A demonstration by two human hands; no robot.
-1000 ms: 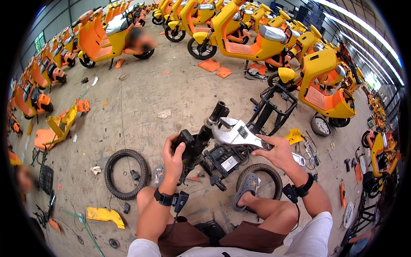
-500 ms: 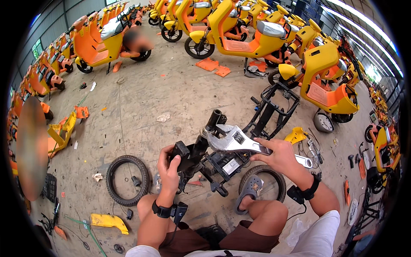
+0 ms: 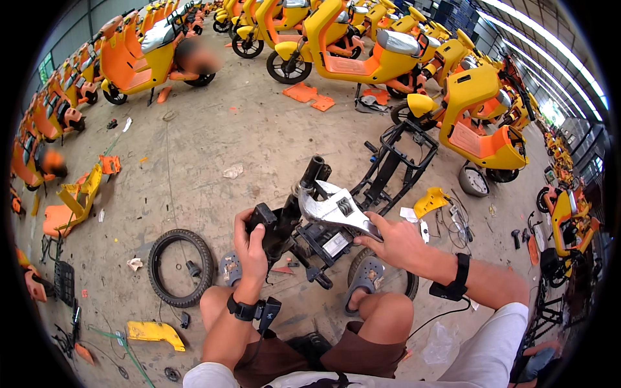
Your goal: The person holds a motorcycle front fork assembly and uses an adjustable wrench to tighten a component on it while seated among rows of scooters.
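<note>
My right hand point(image 3: 404, 244) is closed around the handle of a large silver adjustable wrench point(image 3: 333, 210). Its jaws sit around the collar of a black steering tube point(image 3: 314, 169), which stands up from the stripped scooter frame point(image 3: 388, 165) in front of me. My left hand point(image 3: 249, 249) grips a black block-shaped bracket point(image 3: 264, 218) beside the tube, left of the wrench jaws. Part of the tube's base is hidden behind the wrench and my left hand. Below the wrench, a battery-tray-like box with a white label point(image 3: 336, 244) shows in the frame.
A loose tyre point(image 3: 181, 268) lies to the left; another point(image 3: 407, 275) lies partly under my foot. Yellow panels point(image 3: 155, 334) point(image 3: 431, 202), a wheel hub point(image 3: 474, 182) and cables are scattered around. Rows of yellow-orange scooters point(image 3: 362, 61) stand beyond. Blurred figures appear at the left.
The wrench handle has swung toward me and to the left with my right hand, its jaws still at the tube. My left hand keeps its hold. The whole view has shifted slightly.
</note>
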